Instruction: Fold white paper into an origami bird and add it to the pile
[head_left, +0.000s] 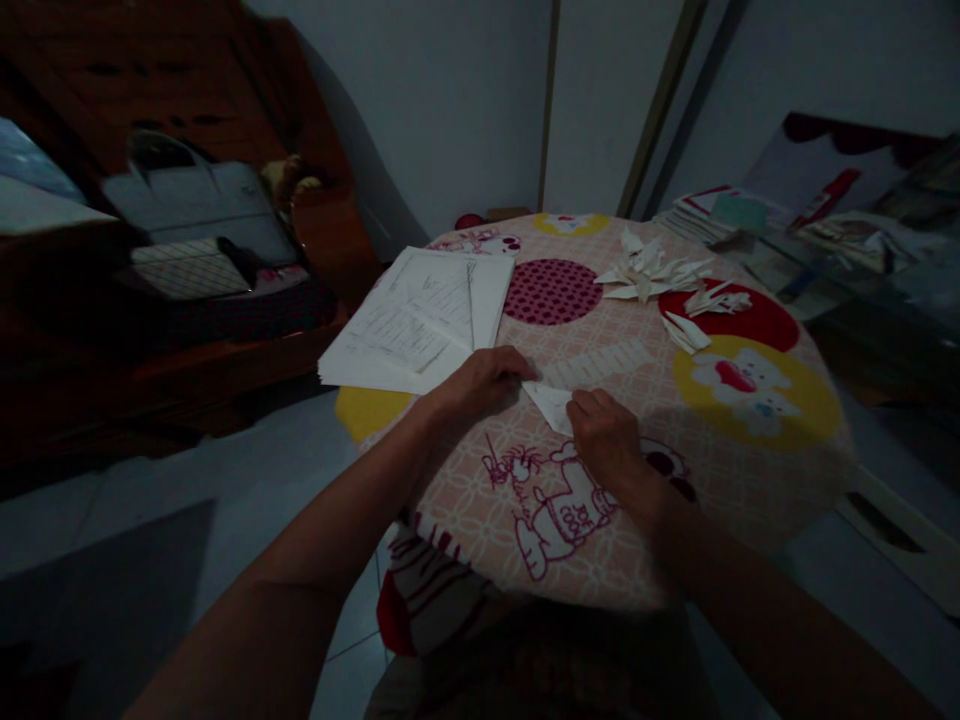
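Note:
A small folded piece of white paper lies near the front middle of the round table, between my two hands. My left hand pinches its left corner, fingers closed. On the other side, my right hand grips the right edge with curled fingers. Both thumbs are partly hidden. Left of my hands is a stack of paper sheets with writing, and some loose smaller sheets rest on top. Several folded paper cranes sit together at the back right, with one slim folded paper piece in front of them.
A patterned cloth with cartoon figures covers the table. At the left, a wooden bench carries a light handbag and a quilted pouch. Books and papers are piled at the right, beyond the table.

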